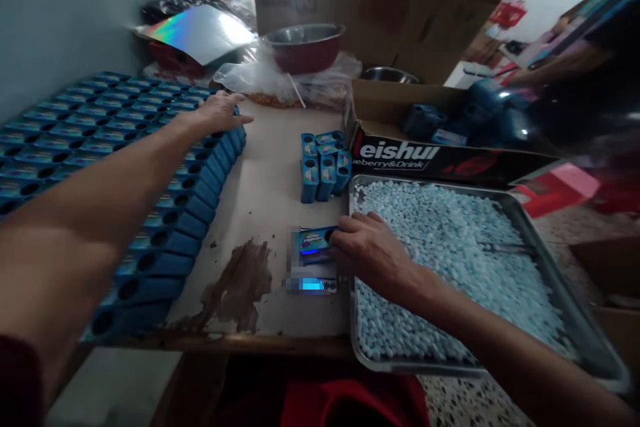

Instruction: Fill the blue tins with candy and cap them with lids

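Note:
My left hand (217, 111) reaches over the far right corner of a large block of small blue boxes (150, 240), its fingers spread. The boxes stand upright in close rows, each with a dark round hole in its top. Beside the tray's left rim, my right hand (373, 250) has its fingers closed on the right end of one small blue box (314, 240) with a printed label. Just below that box lies a pixelated flat item (313, 285) with a bright blue patch. Several more blue boxes (325, 167) stand in a small group farther back.
At right is a metal tray (356, 340) of pale blue pellets, with a printed carton (395, 153) holding blue items behind it. A red bowl (310, 53) rests on clear plastic at the back. The table (270, 180) has peeled patches. Another person's arm (555, 73) shows at right.

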{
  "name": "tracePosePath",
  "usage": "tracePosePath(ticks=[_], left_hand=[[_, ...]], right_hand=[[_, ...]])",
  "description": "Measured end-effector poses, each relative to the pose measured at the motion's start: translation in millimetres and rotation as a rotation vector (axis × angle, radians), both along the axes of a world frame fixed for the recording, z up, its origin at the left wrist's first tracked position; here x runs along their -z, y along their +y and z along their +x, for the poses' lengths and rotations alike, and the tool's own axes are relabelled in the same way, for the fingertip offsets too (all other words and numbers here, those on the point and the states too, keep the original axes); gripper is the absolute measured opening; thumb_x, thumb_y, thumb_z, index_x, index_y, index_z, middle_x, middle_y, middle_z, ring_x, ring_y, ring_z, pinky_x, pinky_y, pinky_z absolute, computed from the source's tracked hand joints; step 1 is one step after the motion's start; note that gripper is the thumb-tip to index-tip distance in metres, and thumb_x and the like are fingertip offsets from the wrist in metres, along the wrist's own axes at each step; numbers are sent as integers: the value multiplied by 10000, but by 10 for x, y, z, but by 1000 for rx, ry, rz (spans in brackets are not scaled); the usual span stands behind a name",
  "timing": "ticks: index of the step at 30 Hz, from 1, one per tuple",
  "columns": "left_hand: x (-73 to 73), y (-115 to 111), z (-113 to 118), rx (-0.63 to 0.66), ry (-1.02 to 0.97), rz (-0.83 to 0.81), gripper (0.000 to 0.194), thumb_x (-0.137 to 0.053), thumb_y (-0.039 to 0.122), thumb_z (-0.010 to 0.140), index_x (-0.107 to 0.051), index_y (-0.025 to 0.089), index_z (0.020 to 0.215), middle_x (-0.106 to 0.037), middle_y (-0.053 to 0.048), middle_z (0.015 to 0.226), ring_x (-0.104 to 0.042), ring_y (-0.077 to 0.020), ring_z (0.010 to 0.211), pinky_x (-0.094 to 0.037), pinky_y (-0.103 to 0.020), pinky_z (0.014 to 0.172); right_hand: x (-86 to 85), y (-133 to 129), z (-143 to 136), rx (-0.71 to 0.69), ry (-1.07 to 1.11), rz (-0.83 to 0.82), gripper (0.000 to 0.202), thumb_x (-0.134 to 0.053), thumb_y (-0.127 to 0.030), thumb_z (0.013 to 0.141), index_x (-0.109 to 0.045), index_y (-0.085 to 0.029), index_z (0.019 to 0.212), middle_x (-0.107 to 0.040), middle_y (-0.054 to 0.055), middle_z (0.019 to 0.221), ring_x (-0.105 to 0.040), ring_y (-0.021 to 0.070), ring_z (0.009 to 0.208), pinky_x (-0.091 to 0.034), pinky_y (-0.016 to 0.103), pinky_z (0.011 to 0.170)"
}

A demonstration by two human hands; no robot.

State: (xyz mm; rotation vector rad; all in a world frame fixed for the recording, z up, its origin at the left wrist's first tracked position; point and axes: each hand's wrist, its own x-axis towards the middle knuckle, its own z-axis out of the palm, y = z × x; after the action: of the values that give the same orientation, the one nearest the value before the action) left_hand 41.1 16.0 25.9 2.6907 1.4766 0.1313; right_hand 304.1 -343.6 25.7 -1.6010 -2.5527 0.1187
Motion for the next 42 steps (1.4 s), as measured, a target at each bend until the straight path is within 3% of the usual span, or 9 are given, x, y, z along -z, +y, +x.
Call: tracePosePath(ticks=[5, 9, 13, 17, 22, 29, 32, 36, 42], left_hand=[[-345, -571, 23, 26, 161, 9, 748, -517, 660, 937, -424, 209, 1527, -394, -136, 1565, -427, -303, 1293, -295, -531, 1135], [-473, -1200, -32, 101, 297, 4, 688, -580, 641, 903, -507, 265, 1475, -469, -91, 1531, -463, -314, 1295, -334, -465, 1111], [-381, -1760, 2, 217, 244, -19, 641, -568, 594, 919, -514, 264, 1467, -488, -116, 1522, -500, -341, 1313, -351, -441, 1078], [-241, -2069, -51, 272, 121, 5, 603, -540, 586, 933, -526, 268, 1445, -521, -109, 1490, -541, -330, 1290, -366, -418, 1060], [-122, -2259, -295, 223, 65, 13, 627, -522, 624, 922, -561, 231, 1408, -567, -119, 1423, -596, -315, 1212, -424, -384, 1021], [63, -2595, -132, 303, -124, -124, 609, -528, 595, 916, -566, 229, 1401, -596, -88, 1410, -578, -271, 1267, -390, -364, 1108], [76, -2701, -117, 293, -142, -150, 584, -526, 561, 920, -575, 224, 1394, -606, -91, 1406, -568, -268, 1287, -379, -368, 1119], [44, -2813, -161, 274, -142, -156, 532, -535, 502, 934, -605, 189, 1358, -634, -119, 1358, -599, -268, 1243, -410, -375, 1094], [75, -2881, -123, 286, -247, -203, 503, -555, 505, 937, -603, 246, 1366, -630, -62, 1380, -590, -230, 1258, -397, -328, 1112]], right_hand=[[100, -251, 216, 49, 203, 82, 219, -634, -409, 978, -665, -193, 966, -691, 35, 883, -585, 175, 781, -354, 314, 737], [197, -89, 721, 314, 196, 167, 232, -521, -326, 1027, -615, -181, 871, -642, 37, 801, -539, 169, 711, -346, 300, 667], [474, 342, 1087, 177, -55, 87, 189, -482, -249, 1019, -638, -142, 1022, -659, 130, 1044, -557, 245, 966, -394, 346, 833], [700, 503, 1066, 64, -260, 16, 326, -415, -340, 1042, -601, -112, 1181, -610, 182, 1194, -505, 303, 1070, -395, 399, 877], [702, 127, 996, 30, -313, -66, 366, -410, -457, 1033, -585, -170, 1178, -601, 160, 1189, -523, 307, 1045, -411, 392, 833], [494, -354, 1064, -20, -257, -340, 183, -426, -256, 993, -597, -196, 1017, -653, 78, 962, -588, 201, 796, -389, 313, 691], [349, -459, 1171, 34, -120, -402, 167, -462, -275, 979, -603, -194, 939, -653, 61, 881, -567, 183, 744, -380, 304, 664], [208, -532, 1310, 211, 351, -426, 190, -520, -366, 966, -600, -199, 920, -589, 10, 775, -507, 144, 663, -375, 282, 621], [294, -557, 1301, 505, 971, -810, 328, -734, -475, 836, -618, -178, 912, -459, -56, 655, -380, 82, 548, -269, 229, 513]])
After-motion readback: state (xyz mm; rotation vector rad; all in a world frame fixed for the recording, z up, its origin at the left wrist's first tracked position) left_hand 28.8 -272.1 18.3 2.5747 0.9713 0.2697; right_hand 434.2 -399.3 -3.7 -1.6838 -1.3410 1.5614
